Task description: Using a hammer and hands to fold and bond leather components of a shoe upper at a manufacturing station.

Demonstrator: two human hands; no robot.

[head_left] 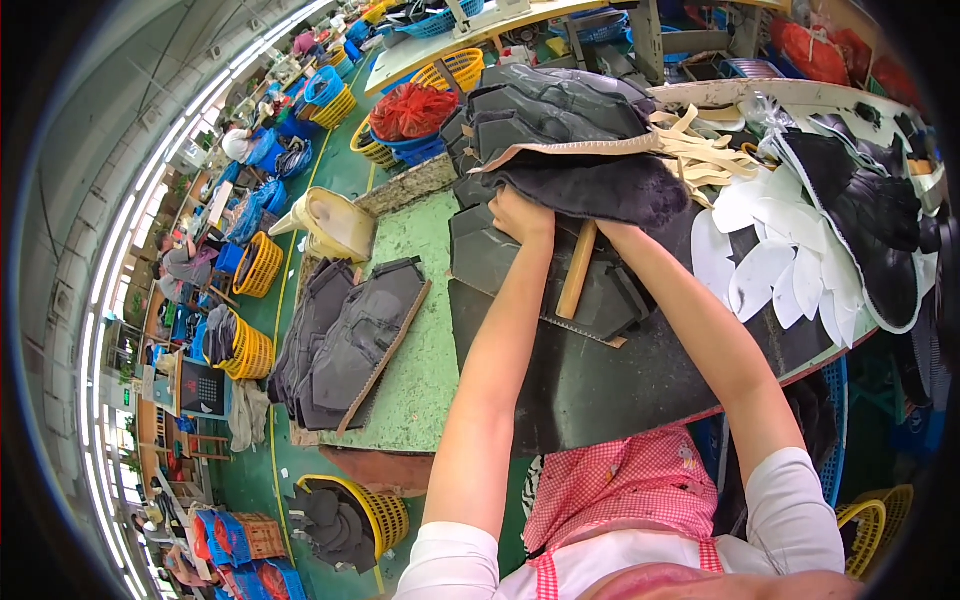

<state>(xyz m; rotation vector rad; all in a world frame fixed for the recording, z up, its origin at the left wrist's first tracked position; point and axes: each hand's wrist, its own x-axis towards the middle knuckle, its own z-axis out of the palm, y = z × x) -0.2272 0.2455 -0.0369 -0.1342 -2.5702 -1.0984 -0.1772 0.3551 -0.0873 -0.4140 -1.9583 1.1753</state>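
Note:
A dark, fleece-lined shoe piece (610, 195) with a pale stitched edge rises over the bench in front of me. My left hand (522, 214) is closed at its near left edge, the fingers curled beneath it. My right hand (612, 232) reaches under the same piece, where its fingers are hidden. Between my wrists a wooden handle (577, 278) points toward me; its far end is covered. Flat dark cut pieces (490, 245) lie under my hands on a black sheet (530, 375). A stack of similar dark pieces (560, 105) sits just beyond.
More dark pieces (355, 340) lie on the green bench at left, near a cream tub (335, 225). At right are beige strips (695, 140), white cut pieces (775, 230) and a black shoe upper (860, 200). A yellow basket (380, 510) stands on the floor by the bench.

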